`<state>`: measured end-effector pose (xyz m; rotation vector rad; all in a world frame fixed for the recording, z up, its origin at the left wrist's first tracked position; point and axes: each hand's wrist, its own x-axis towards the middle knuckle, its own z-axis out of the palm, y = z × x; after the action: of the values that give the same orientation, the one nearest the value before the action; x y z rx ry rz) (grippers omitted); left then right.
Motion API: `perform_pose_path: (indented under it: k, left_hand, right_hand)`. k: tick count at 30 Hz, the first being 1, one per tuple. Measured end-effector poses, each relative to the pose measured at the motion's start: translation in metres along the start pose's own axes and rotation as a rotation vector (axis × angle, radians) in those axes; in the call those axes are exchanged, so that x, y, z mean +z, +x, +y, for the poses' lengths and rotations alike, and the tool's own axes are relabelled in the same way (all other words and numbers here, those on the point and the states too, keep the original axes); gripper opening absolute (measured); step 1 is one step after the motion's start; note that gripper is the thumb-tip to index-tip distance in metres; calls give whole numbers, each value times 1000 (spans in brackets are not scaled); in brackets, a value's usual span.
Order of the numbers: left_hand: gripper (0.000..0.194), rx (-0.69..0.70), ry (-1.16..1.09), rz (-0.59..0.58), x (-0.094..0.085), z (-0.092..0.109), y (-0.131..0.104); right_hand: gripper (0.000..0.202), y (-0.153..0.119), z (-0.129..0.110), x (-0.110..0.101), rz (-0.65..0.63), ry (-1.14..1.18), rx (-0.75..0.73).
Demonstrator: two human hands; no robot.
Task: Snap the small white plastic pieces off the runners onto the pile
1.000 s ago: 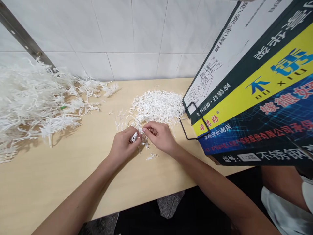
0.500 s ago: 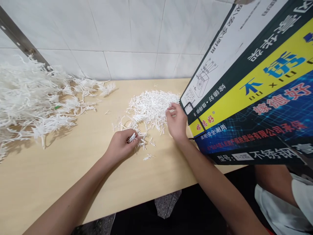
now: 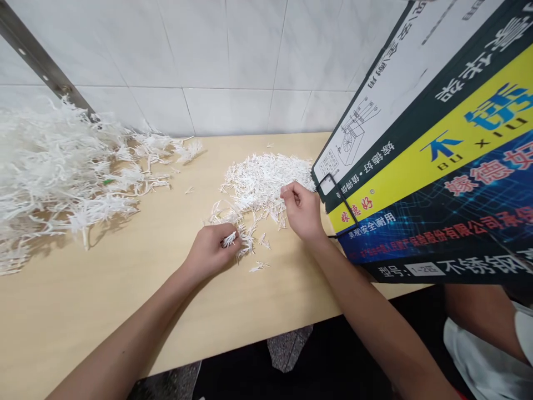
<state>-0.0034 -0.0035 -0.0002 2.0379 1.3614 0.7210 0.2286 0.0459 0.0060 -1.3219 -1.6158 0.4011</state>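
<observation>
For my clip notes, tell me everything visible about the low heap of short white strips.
The low, loose heap of short, thin white strips looks like plastic, the pieces lying at all angles. It lies spread on the pale wood-coloured table, its right edge by the large multicoloured printed cardboard box; whether they touch is unclear. Stray pieces lie off its near side. The curled right hand is at its near right edge; contact can't be confirmed.

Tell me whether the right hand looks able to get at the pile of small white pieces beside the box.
Probably yes: the right hand is at the near right edge of the pile, with nothing visible between; the box crowds only its right side.
</observation>
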Motion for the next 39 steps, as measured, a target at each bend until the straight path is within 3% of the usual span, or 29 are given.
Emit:
perform_pose_path:
  k: [2,5,7,12,19,21,23,25,27,28,32,34,36,39]
  left_hand:
    - [22,-30,-62,5,-1,1,0]
    - [28,-25,-80,49,-1,2,1]
    - [32,-6,-66,72,-1,3,1]
    - [27,37,-110,26,0,5,3]
    - [23,27,-217,50,6,10,11]
    - [22,50,-139,31,9,7,10]
    - [21,80,-55,4,10,4,9]
    - [20,78,-53,-1,9,3,8]
    - [23,23,-127,28,8,4,7]
    - [25,-12,-173,44,7,4,7]
    - [32,-91,-319,87,4,6,6]
    - [33,-101,-356,107,4,5,6]
    - [33,-99,-369,123,4,3,6]
    - [32,-62,-334,134,3,2,5]
  right_hand:
    - [26,0,0,0,-130,40,-8]
    - [25,-11,-11,11,-456,-12,-96]
    - [28,-18,-20,17,-551,-21,-150]
    - [37,-22,-25,19,-437,146,-47]
    - [41,-20,-22,28,-479,899,455]
    - [44,-12,-23,17,-378,1052,480]
    - [44,1,-20,2,-222,1129,391]
    - [37,12,-14,-8,-27,1061,290]
    - [27,15,-5,-9,42,845,245]
    - [23,13,-2,-6,2,701,240]
    - [40,-6,-4,11,-94,217,85]
    - [33,-15,-14,15,-175,108,-18]
    - [30,-22,-24,16,-346,61,-81]
    - [32,-26,-31,17,-525,63,-49]
